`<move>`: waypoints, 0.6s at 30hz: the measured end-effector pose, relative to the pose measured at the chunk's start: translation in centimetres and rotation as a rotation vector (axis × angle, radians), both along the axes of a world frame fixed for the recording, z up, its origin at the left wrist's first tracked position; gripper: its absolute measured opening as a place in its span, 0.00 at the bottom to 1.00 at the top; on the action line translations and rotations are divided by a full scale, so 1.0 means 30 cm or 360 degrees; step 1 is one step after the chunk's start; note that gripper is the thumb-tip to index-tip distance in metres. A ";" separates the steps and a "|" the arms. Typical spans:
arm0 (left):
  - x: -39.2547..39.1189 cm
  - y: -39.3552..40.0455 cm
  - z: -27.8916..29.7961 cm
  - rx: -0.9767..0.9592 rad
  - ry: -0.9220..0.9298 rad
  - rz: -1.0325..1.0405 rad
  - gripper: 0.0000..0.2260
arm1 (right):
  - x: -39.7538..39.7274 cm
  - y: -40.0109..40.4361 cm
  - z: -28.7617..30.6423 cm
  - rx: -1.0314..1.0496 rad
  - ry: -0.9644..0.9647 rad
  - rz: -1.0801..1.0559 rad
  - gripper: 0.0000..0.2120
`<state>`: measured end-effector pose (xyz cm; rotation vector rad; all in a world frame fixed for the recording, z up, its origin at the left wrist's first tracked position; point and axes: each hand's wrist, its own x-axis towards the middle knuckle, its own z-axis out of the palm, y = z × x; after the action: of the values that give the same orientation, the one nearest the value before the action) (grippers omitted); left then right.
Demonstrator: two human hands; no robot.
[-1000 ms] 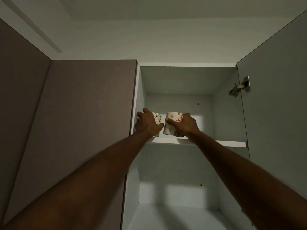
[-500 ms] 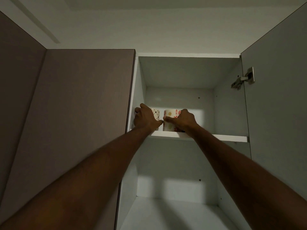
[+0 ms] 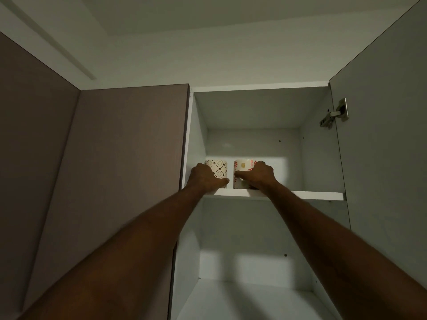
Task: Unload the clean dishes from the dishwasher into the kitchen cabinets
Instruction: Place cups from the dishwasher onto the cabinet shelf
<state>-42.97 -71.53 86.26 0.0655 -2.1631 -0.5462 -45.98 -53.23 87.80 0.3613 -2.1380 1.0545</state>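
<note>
Mugs stand on the upper shelf (image 3: 312,195) near its front edge — your left hand (image 3: 204,179) grips the brown-patterned mug (image 3: 219,171), your right hand (image 3: 258,175) the red-flowered mug (image 3: 242,167). Right of your fingers the shelf runs open to the hinged door (image 3: 381,135) — left, the cabinet wall (image 3: 195,135) sits just beside your knuckles.

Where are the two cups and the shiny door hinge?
brown-patterned cup (image 3: 220,172), head view, its side.
red-flowered cup (image 3: 242,166), head view, upper side.
hinge (image 3: 332,114), head view, metal arm.

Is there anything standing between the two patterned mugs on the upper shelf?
No. In the head view, the brown-patterned mug and the red-flowered mug stand side by side on the upper shelf with only a narrow bare gap between them.
</note>
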 end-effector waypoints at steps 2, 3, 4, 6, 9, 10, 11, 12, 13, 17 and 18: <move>0.010 0.002 -0.005 0.0020 0.0023 -0.0012 0.44 | 0.000 0.001 -0.002 0.0029 0.0009 -0.0008 0.29; 0.017 0.007 -0.006 0.0015 0.0031 -0.0012 0.44 | 0.003 0.002 -0.002 0.0027 0.0005 -0.0015 0.32; 0.027 0.012 -0.008 0.0002 0.0039 -0.0005 0.44 | 0.006 0.004 -0.004 0.0016 -0.0002 -0.0020 0.36; 0.051 0.020 -0.018 0.0019 0.0122 0.0002 0.41 | 0.019 0.005 -0.007 0.0016 0.0012 -0.0048 0.51; 0.100 0.002 -0.061 -0.0124 0.0350 0.0006 0.29 | 0.052 0.017 -0.031 0.0023 0.0241 -0.0089 0.63; 0.117 -0.007 -0.079 -0.0244 0.0388 0.0028 0.28 | 0.066 0.026 -0.047 0.0031 0.0350 -0.0099 0.61; 0.131 -0.017 -0.095 -0.0370 0.0421 0.0050 0.28 | 0.081 0.036 -0.066 0.0064 0.0455 -0.0136 0.58; 0.144 -0.027 -0.108 -0.0472 0.0469 0.0075 0.29 | 0.096 0.044 -0.083 0.0113 0.0552 -0.0205 0.53; 0.154 -0.030 -0.120 -0.0557 0.0540 0.0116 0.28 | 0.114 0.057 -0.100 0.0170 0.0634 -0.0298 0.49; 0.193 -0.016 -0.154 -0.0694 0.0743 0.0360 0.31 | 0.201 0.108 -0.128 0.0401 0.0850 -0.0604 0.41; 0.204 -0.010 -0.163 -0.0699 0.0761 0.0395 0.32 | 0.217 0.121 -0.136 0.0433 0.0887 -0.0624 0.41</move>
<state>-36.83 -71.83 81.35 -0.0353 -1.7267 0.0636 -39.49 -49.60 83.72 0.3006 -1.7414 0.3788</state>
